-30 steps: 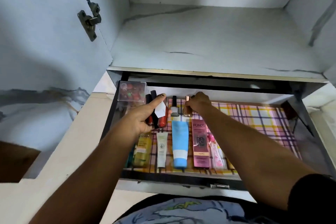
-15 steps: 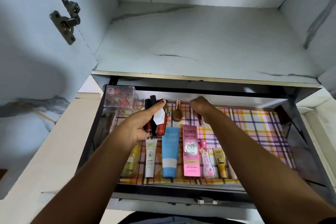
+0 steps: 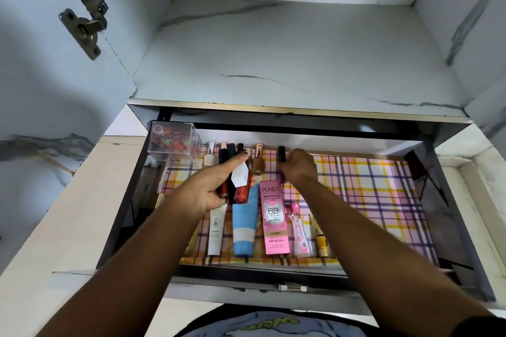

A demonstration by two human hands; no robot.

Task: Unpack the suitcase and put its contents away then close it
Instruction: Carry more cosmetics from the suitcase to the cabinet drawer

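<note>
An open drawer [image 3: 427, 200] lined with pink and yellow checked paper holds cosmetics. My left hand [image 3: 216, 186] grips a bundle of lip gloss tubes [image 3: 241, 189], red with black caps, one bearing a white tag. My right hand [image 3: 299, 167] is closed around a dark tube [image 3: 281, 154] at the drawer's back row, beside a brown bottle [image 3: 258, 163]. In the front row lie a white tube [image 3: 216, 230], a blue tube [image 3: 244, 224], a pink Pond's BB cream box [image 3: 274, 219], a pink tube [image 3: 299, 230] and a gold tube [image 3: 321, 238]. No suitcase is in view.
A clear plastic box [image 3: 175, 142] of small coloured items sits in the drawer's back left corner. Above the drawer is a marbled shelf [image 3: 287, 57]. The cupboard door with a metal hinge [image 3: 85, 22] stands open at the left. The drawer's right half shows only the checked liner.
My right hand shifted right along the back row and now holds a dark tube there. The brown bottle stands where the hand was. My left hand keeps its bundle.
</note>
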